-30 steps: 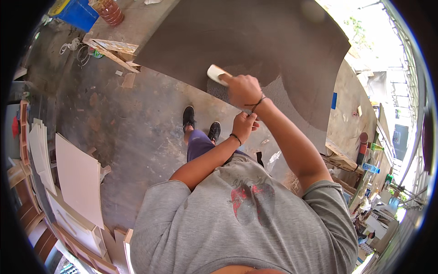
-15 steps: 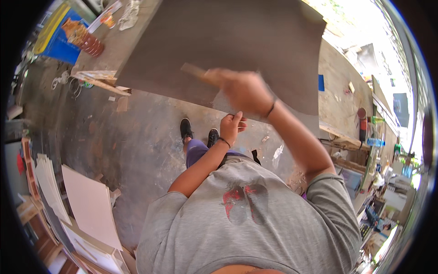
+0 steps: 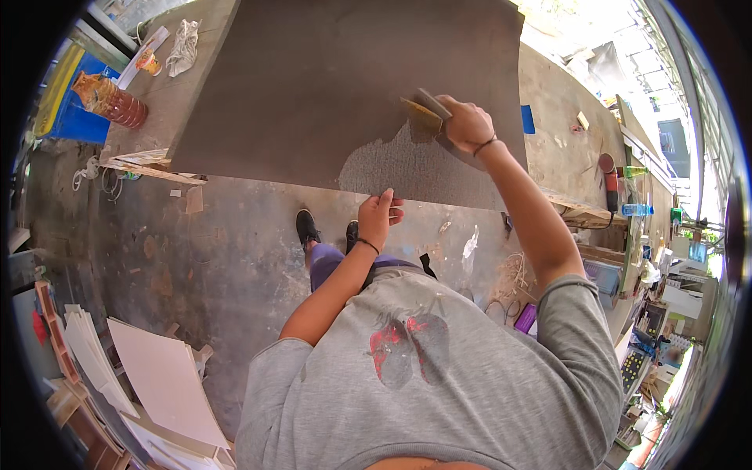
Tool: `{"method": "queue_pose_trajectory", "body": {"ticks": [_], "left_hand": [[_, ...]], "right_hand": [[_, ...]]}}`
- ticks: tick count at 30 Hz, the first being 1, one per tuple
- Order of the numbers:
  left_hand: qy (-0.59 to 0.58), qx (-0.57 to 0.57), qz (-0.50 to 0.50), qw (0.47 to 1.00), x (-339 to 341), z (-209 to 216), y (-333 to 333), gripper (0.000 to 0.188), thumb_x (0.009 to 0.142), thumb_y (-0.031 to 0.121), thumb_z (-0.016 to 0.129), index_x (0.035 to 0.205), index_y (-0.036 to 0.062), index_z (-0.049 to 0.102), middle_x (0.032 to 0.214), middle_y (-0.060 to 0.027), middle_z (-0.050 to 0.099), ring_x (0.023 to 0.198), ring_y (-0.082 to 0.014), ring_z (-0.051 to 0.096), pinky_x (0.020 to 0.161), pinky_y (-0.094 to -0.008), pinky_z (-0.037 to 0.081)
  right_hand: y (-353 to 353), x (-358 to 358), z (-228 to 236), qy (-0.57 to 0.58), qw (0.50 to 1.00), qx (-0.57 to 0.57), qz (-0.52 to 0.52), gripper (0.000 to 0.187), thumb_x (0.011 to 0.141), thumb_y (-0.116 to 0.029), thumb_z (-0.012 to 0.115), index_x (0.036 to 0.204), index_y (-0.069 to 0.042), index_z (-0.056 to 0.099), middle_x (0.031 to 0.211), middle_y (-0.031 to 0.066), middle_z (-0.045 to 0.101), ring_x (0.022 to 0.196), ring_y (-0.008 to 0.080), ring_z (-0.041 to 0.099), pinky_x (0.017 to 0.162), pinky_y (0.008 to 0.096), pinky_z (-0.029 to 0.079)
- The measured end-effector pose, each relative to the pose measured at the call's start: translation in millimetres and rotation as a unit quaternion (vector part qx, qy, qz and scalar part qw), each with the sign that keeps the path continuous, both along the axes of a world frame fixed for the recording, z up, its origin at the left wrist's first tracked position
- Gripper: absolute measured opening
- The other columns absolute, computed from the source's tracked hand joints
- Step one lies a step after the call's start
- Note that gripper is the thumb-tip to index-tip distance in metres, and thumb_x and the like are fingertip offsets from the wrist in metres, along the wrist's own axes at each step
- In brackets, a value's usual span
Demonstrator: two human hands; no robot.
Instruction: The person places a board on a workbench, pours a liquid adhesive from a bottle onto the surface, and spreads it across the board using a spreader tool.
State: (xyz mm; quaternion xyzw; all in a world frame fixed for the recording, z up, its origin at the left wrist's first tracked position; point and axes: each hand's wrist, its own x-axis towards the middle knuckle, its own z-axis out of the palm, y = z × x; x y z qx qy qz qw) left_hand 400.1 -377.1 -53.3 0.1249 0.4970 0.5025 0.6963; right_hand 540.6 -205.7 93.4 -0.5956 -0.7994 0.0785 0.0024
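Observation:
A large dark brown sheet [image 3: 298, 94] lies over a workbench and overhangs its near side. Near its front edge a grey, rough-textured wet-looking patch [image 3: 395, 166] spreads over the surface. My right hand [image 3: 468, 125] grips a flat spreader [image 3: 429, 110] with a yellowish-brown edge, held down at the far border of that patch; the fingers partly hide the tool. At the sheet's front edge my left hand [image 3: 377, 219] is closed, thumb against the rim and fingers curled below it.
On the bench's left end stand a reddish-brown plastic bottle [image 3: 117, 102], a small cup [image 3: 149, 63] and a crumpled white cloth [image 3: 184, 47], beside a blue bin [image 3: 78, 117]. A red-and-black power tool [image 3: 609, 184] rests at right. Pale panels [image 3: 160, 376] lean at lower left.
My right hand has swung the spreader rightward, and its motion blur is gone. More of the grey patch shows. The left hand stays at the front edge; the whole view has shifted slightly.

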Motion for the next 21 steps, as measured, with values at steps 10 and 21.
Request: {"method": "queue_pose_trajectory", "body": {"ticks": [10,21], "left_hand": [[-0.047,0.031,-0.129,0.990,43.8,17.4,4.7,0.023,0.087,0.027,0.056,0.089,0.0037,0.060,0.086,-0.0055,0.063,0.068,-0.0119,0.060,0.059,-0.0246,0.052],[-0.136,-0.009,-0.140,0.981,55.8,-11.2,3.8,0.031,0.087,0.037,0.057,0.091,0.0065,0.063,0.085,-0.0020,0.063,0.073,-0.0100,0.057,0.060,-0.0267,0.047]], "right_hand": [[-31.2,-42.3,-31.9,0.037,0.991,-0.067,0.114,0.042,0.071,-0.012,0.053,0.112,-0.024,0.056,0.079,0.0117,0.065,0.075,0.0333,0.062,0.068,0.0431,0.048],[-125.4,-104.0,-16.7,0.033,0.943,-0.176,0.282,0.042,0.072,-0.010,0.052,0.112,-0.021,0.056,0.086,0.0119,0.065,0.071,0.0313,0.064,0.058,0.0427,0.049]]}}
